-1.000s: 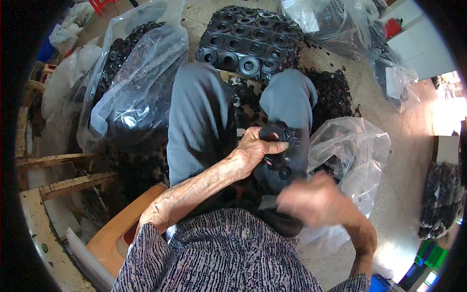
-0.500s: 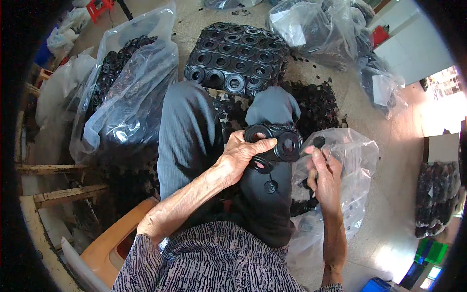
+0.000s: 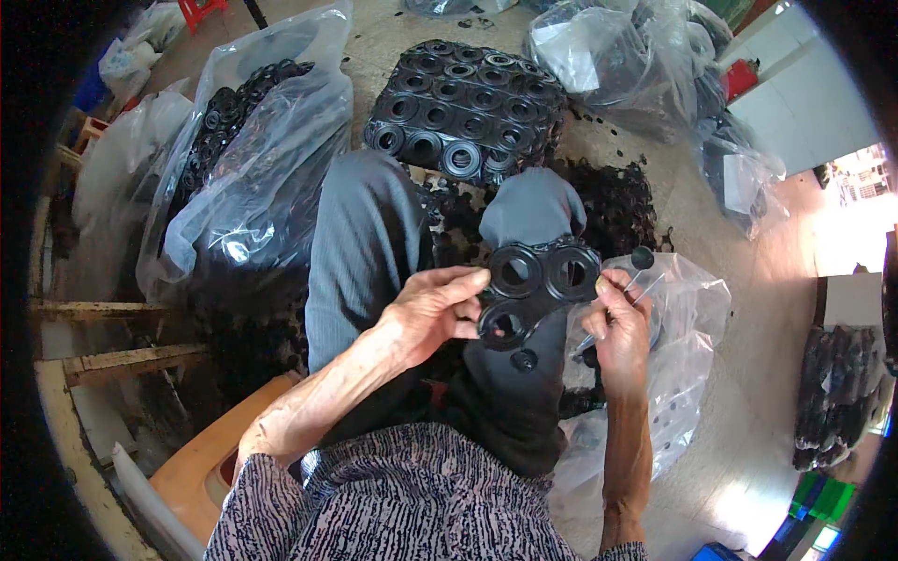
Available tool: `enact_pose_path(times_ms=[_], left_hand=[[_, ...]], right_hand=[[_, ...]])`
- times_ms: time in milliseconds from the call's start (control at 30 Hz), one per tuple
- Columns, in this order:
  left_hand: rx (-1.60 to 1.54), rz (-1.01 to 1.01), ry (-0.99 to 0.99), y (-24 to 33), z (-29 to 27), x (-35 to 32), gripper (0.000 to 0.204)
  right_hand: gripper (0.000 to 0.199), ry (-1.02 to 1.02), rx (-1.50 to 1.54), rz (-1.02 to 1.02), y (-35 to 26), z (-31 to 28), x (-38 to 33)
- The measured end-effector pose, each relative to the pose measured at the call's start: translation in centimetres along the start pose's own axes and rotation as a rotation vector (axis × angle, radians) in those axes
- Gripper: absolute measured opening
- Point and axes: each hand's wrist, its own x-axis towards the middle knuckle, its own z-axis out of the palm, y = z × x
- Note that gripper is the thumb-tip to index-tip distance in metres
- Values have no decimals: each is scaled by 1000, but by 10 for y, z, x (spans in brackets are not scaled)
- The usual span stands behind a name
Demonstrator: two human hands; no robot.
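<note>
Left hand [image 3: 426, 313] grips the near-side edge of the black ringed piece [image 3: 541, 297]. Right hand [image 3: 619, 323] pinches its opposite edge, also holding a thin metal tool [image 3: 653, 288]. Piece spans between both hands; black disc [image 3: 642, 257] just beyond right fingertips.

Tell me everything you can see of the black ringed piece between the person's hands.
The black ringed piece looks like glossy rubber: three open rings joined by a web, two side by side, one below the left. A small dark disc shows below its lower edge. It is held over the right leg, left hand at its left side, right hand at its right.
</note>
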Motion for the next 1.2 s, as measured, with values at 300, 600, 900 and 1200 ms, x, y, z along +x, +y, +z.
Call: enact_pose_path(times_ms=[300,600,900,1200], left_hand=[[1216,583,133,-1,4,-40,24],[1312,747,-60,-1,74,7,23],[1160,733,7,-17,65,33,18],[1096,855,-39,-25,55,20,19]], right_hand=[[8,-56,-246,-142,-5,2,4],[7,-125,-314,-196,-9,7,1],[4,190,-192,-117,10,21,13],[12,391,-771,-417,47,-5,49]])
